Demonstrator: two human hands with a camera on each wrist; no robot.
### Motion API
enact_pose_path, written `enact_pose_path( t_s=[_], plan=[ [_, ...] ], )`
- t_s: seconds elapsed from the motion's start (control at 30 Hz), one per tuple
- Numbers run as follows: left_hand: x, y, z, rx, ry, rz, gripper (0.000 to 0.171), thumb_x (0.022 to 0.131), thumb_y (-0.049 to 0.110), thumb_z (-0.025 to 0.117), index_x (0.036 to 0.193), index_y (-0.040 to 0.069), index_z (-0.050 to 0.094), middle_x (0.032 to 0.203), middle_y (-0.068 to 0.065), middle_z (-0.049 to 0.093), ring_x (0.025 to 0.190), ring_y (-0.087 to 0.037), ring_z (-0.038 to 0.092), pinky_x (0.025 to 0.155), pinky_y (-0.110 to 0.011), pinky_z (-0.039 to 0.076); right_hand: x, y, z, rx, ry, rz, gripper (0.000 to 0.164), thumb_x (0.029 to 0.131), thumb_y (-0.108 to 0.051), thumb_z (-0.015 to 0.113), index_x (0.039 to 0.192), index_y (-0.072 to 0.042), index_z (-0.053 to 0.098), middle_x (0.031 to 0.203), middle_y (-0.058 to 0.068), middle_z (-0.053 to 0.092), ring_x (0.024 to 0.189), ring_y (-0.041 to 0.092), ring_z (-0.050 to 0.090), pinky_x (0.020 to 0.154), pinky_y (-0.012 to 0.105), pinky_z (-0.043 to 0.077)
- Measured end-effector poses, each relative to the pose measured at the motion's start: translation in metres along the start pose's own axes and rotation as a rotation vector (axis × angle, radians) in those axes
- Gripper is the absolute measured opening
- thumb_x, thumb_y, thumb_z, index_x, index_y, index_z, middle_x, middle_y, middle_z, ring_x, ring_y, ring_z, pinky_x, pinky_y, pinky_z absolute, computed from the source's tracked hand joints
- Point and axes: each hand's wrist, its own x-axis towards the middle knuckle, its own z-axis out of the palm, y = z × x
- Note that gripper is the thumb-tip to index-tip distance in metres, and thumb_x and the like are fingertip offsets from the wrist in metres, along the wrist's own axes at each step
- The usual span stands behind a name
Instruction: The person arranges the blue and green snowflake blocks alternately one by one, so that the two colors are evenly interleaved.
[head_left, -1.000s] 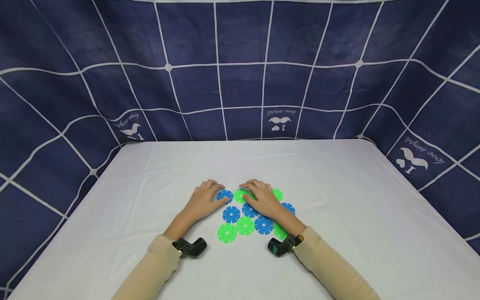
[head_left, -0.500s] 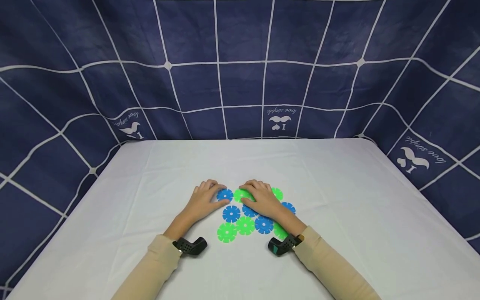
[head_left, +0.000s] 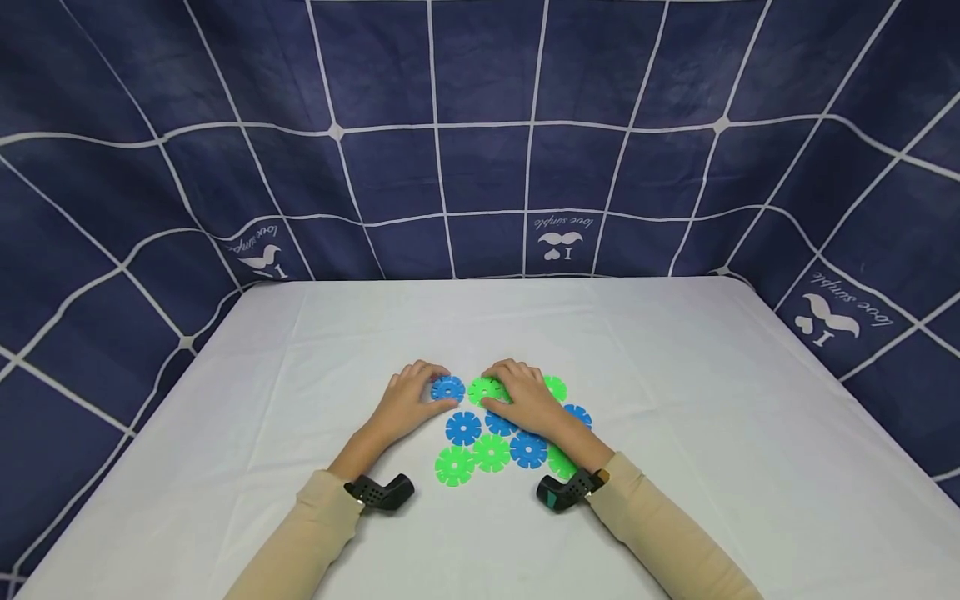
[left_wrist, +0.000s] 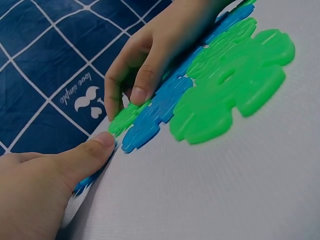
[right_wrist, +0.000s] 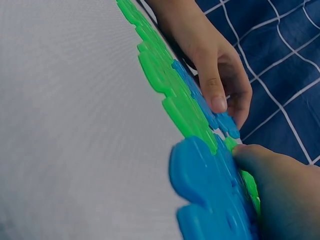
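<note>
At the far left of a group of flat, notched plastic discs, my left hand holds a blue disc by its edges between thumb and fingers. Beside it, a green disc is held between the thumb and fingers of my right hand, which covers its right part. The left wrist view has the right thumb at the edge of that green disc, low over the cloth. In the right wrist view, the left thumb and fingers straddle the blue disc.
Nearer the body lie more discs, among them a blue disc and a green disc. Another green disc shows past the right hand. White cloth covers the table; a navy checked curtain hangs behind and at both sides.
The blue disc at the left hand has shifted slightly left and up, into the grip of thumb and fingers. The right fingers have moved slightly right along the green disc; other discs stay put.
</note>
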Motion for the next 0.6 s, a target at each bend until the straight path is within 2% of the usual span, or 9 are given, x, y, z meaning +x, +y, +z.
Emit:
enact_pose_path(
  t_s=[0.1, 0.17, 0.27, 0.33, 0.47, 0.6],
  plan=[
    [0.001, 0.000, 0.000, -0.055, 0.003, -0.046, 0.049, 0.076, 0.042, 0.067, 0.117, 0.017, 0.055, 0.108, -0.005, 0.059, 0.101, -0.021, 0.052, 0.081, -0.034, 0.033, 0.000, -0.001, 0.000, 0.026, 0.011, 0.005, 0.046, 0.086, -0.041, 0.056, 0.123, -0.015, 0.050, 0.123, 0.005, 0.052, 0.119, 0.024, 0.045, 0.099, 0.046, 0.029],
    [0.002, 0.000, -0.001, -0.101, 0.002, -0.080, 0.047, 0.077, 0.039, 0.067, 0.118, 0.018, 0.054, 0.098, -0.004, 0.060, 0.088, -0.019, 0.052, 0.076, -0.031, 0.031, 0.000, -0.001, 0.000, 0.042, 0.020, 0.004, 0.046, 0.085, -0.040, 0.058, 0.123, -0.015, 0.050, 0.118, 0.004, 0.054, 0.114, 0.023, 0.048, 0.097, 0.044, 0.031],
    [0.002, -0.001, -0.002, -0.196, 0.005, -0.120, 0.042, 0.079, 0.033, 0.067, 0.117, 0.020, 0.054, 0.078, -0.002, 0.054, 0.067, -0.016, 0.043, 0.066, -0.028, 0.030, 0.001, -0.002, -0.001, 0.062, 0.027, 0.006, 0.046, 0.085, -0.039, 0.059, 0.124, -0.015, 0.050, 0.110, 0.002, 0.057, 0.104, 0.019, 0.051, 0.093, 0.041, 0.033],
    [0.003, -0.002, -0.002, -0.269, 0.011, -0.128, 0.039, 0.081, 0.027, 0.066, 0.117, 0.019, 0.054, 0.070, -0.001, 0.047, 0.061, -0.014, 0.038, 0.060, -0.026, 0.030, 0.001, -0.003, -0.001, 0.070, 0.026, 0.009, 0.046, 0.085, -0.038, 0.060, 0.124, -0.016, 0.049, 0.101, 0.000, 0.057, 0.094, 0.016, 0.050, 0.089, 0.038, 0.034],
    [0.003, -0.002, -0.005, -0.375, 0.035, -0.159, 0.035, 0.083, 0.021, 0.064, 0.117, 0.018, 0.054, 0.068, 0.000, 0.041, 0.060, -0.013, 0.038, 0.053, -0.022, 0.031, 0.001, -0.003, 0.000, 0.080, 0.023, 0.010, 0.044, 0.085, -0.036, 0.060, 0.123, -0.018, 0.049, 0.085, -0.006, 0.052, 0.079, 0.010, 0.044, 0.081, 0.032, 0.032],
    [0.005, -0.004, -0.011, -0.395, 0.052, -0.200, 0.035, 0.085, 0.022, 0.062, 0.119, 0.018, 0.052, 0.071, -0.001, 0.039, 0.062, -0.014, 0.037, 0.053, -0.021, 0.031, 0.001, -0.002, -0.001, 0.077, 0.021, 0.003, 0.044, 0.085, -0.035, 0.060, 0.124, -0.018, 0.048, 0.081, -0.007, 0.050, 0.075, 0.009, 0.043, 0.080, 0.032, 0.031]
  ],
)
